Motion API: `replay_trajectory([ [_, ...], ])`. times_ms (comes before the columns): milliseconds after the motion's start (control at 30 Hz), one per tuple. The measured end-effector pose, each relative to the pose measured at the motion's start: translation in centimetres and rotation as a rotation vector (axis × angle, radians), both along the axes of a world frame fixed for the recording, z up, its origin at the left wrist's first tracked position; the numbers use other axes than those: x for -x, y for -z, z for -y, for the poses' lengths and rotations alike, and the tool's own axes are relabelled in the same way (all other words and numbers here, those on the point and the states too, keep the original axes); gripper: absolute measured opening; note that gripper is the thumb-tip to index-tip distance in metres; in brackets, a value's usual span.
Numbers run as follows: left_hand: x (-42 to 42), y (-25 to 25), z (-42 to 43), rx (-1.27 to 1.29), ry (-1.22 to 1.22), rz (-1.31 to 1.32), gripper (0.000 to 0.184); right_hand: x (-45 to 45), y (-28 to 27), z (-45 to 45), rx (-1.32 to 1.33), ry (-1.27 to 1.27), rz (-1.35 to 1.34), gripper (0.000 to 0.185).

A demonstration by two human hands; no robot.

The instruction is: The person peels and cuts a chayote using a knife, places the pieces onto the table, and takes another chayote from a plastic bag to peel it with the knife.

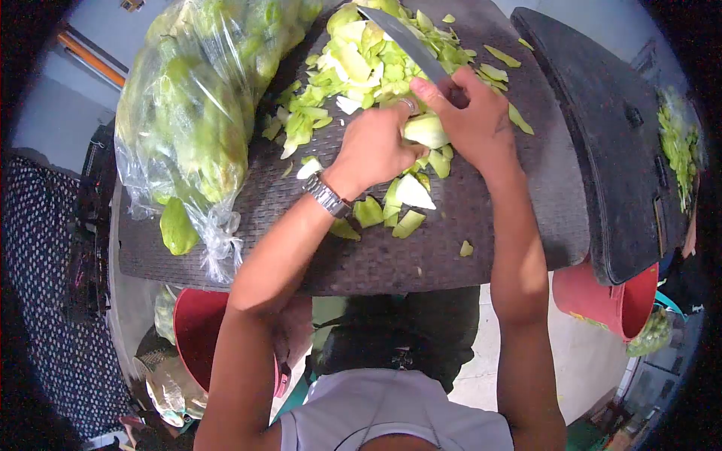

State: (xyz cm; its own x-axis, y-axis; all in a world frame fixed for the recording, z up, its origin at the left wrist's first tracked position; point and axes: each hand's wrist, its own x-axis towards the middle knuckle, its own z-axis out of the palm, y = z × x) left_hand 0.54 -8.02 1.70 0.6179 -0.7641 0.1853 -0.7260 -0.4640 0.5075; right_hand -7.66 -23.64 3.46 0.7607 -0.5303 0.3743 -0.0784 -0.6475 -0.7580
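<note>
Holding knife (410, 45), right hand (479, 116), heaped peelings (353, 64), tabletop (444, 270) showing along near edge (391, 287)

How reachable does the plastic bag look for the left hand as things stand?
Likely yes: only low peelings seem to lie between the plastic bag and the left hand, though it holds a pale fruit it would probably release first.

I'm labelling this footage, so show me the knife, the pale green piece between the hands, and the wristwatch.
Knife (410, 45): head view, middle of the blade.
Pale green piece (426, 131): head view, its exposed surface.
Wristwatch (326, 195): head view, the metal band.
</note>
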Motion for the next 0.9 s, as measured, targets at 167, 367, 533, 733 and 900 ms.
replay_trajectory([
  [167, -1.4, 2.4, -1.0, 0.347, 0.074, -0.224, 0.052, -0.1, -0.4, -0.4, -0.018, 0.035, 0.033, 0.059],
  [367, -0.9, -1.1, -4.1, 0.623, 0.090, -1.187, 0.039, 0.2, -0.5, -1.4, 0.077, -0.174, 0.082, 0.057],
  [533, -0.8, 1.3, -4.3, 0.780, 0.112, -1.005, 0.029, 0.3, 0.9, -3.7, 0.336, -0.301, 0.038, 0.086],
  [733, 0.4, 0.0, -4.9, 0.742, 0.070, -0.707, 0.028, 0.3, 1.3, -4.1, 0.370, -0.333, 0.009, 0.086],
  [900, 0.8, -0.6, -5.0, 0.689, 0.050, -0.819, 0.028, 0.4, 0.9, -4.0, 0.298, -0.378, -0.054, 0.080],
])
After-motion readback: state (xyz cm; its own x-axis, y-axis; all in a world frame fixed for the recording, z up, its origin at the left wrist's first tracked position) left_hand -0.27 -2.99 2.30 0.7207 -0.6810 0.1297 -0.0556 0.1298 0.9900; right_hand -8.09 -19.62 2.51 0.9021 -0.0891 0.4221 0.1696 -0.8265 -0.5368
